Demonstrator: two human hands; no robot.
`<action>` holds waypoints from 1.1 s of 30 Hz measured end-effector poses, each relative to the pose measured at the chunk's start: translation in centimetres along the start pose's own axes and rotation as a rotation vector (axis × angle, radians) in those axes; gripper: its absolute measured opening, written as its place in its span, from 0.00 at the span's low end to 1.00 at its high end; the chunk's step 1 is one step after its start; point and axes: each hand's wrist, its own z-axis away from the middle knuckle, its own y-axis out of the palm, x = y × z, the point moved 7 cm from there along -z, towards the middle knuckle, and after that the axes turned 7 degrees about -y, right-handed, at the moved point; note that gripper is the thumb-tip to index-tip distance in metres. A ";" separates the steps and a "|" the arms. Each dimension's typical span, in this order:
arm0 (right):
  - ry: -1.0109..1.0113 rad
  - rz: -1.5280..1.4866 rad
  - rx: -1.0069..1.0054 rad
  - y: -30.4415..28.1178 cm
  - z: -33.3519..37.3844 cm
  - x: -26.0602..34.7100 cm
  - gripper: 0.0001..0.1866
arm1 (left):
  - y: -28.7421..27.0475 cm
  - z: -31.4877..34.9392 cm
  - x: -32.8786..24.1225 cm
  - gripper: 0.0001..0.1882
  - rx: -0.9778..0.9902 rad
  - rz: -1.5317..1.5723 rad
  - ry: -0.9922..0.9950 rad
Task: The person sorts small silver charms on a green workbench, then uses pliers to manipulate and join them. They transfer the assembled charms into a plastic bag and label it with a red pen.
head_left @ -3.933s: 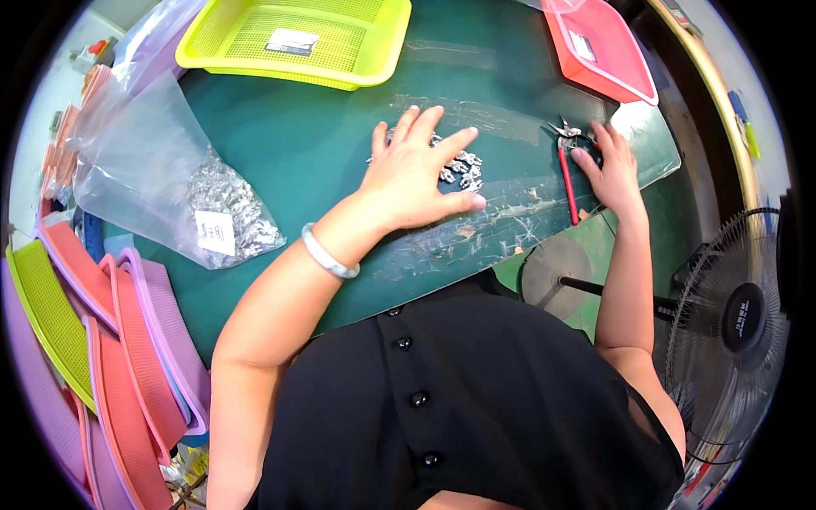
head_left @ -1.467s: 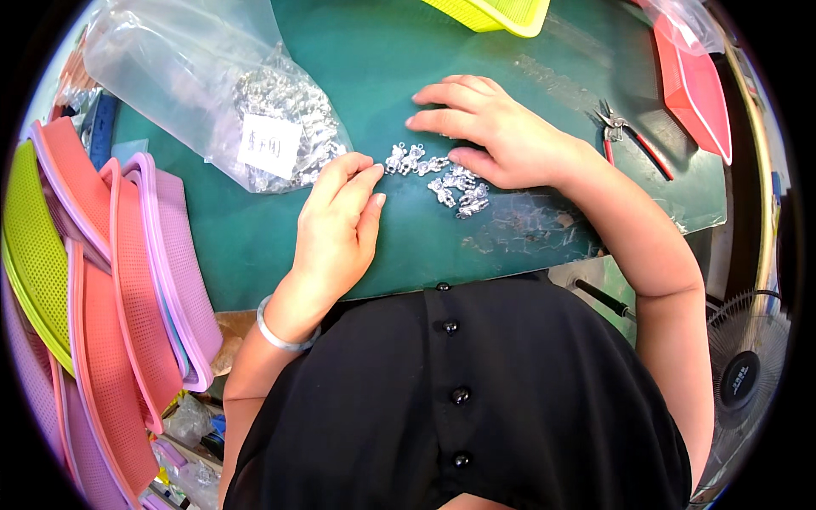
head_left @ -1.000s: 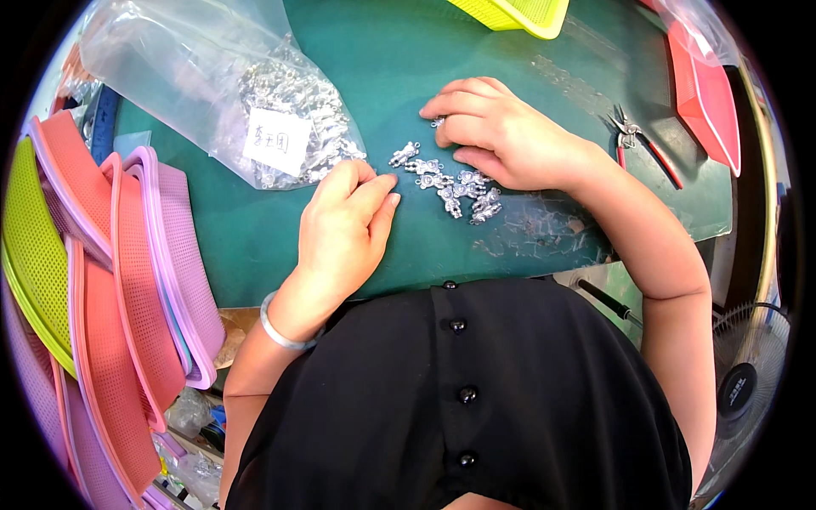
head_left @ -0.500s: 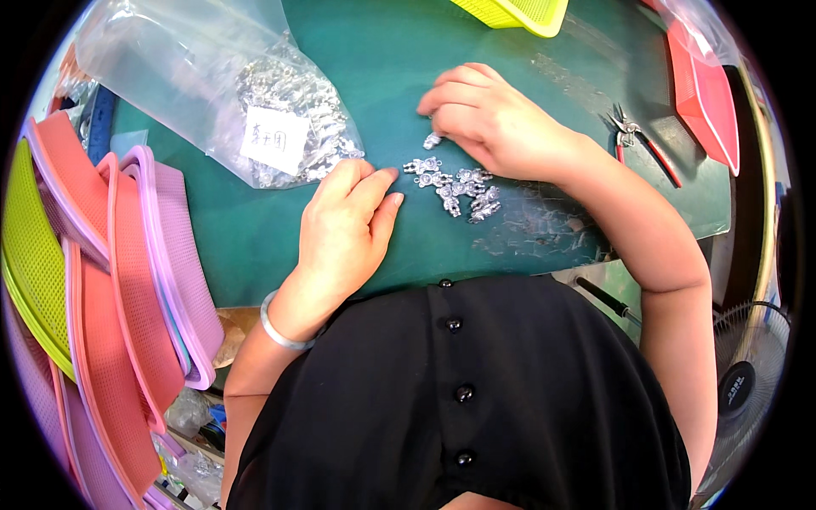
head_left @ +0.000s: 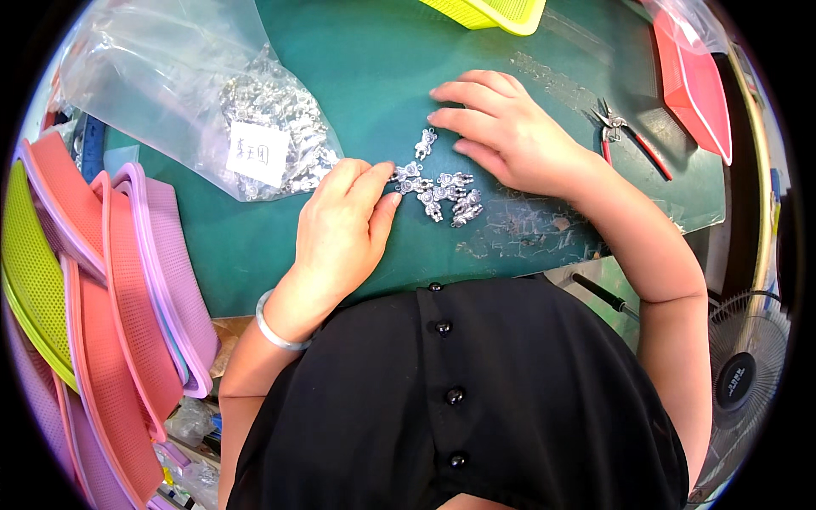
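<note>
My right hand (head_left: 518,132) is open over the green mat, with its fingers spread and nothing between them. Just left of its fingertips lies a single silver bear-shaped charm (head_left: 425,144). Below that charm is a small cluster of similar silver charms (head_left: 450,187), some overlapping. My left hand (head_left: 340,217) rests at the cluster's left edge, fingers curled and thumb drawn in. Whatever sits under its fingers is hidden. Beside the left hand, a clear plastic bag (head_left: 161,93) full of silver charms (head_left: 272,106) bears a white label (head_left: 257,154).
Red-handled cutters (head_left: 625,136) lie on the green mat (head_left: 246,246) at the right. A pink basket (head_left: 693,89) stands beyond them, and a yellow-green basket (head_left: 497,13) at the far edge. Stacked colored baskets (head_left: 140,289) crowd the left; a fan (head_left: 738,382) stands lower right.
My right hand's fingers have spread apart, and the charm near them now shows fully on the mat. My left hand stays curled, now touching the cluster's edge. The whole view has shifted slightly.
</note>
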 end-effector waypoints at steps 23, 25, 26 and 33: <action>0.069 0.045 -0.009 -0.2 0.7 -0.2 0.11 | 0.4 -0.4 0.6 0.07 -0.073 -0.051 -0.028; 0.073 0.048 -0.020 -0.3 0.9 -0.1 0.11 | 0.5 -0.4 0.7 0.08 -0.074 -0.063 -0.041; 0.078 0.045 -0.019 -0.4 1.0 0.1 0.12 | 0.5 -0.3 0.7 0.08 -0.075 -0.069 -0.048; 0.042 -0.045 -0.029 -0.7 1.2 1.6 0.14 | -0.1 0.3 0.6 0.08 -0.018 -0.022 -0.098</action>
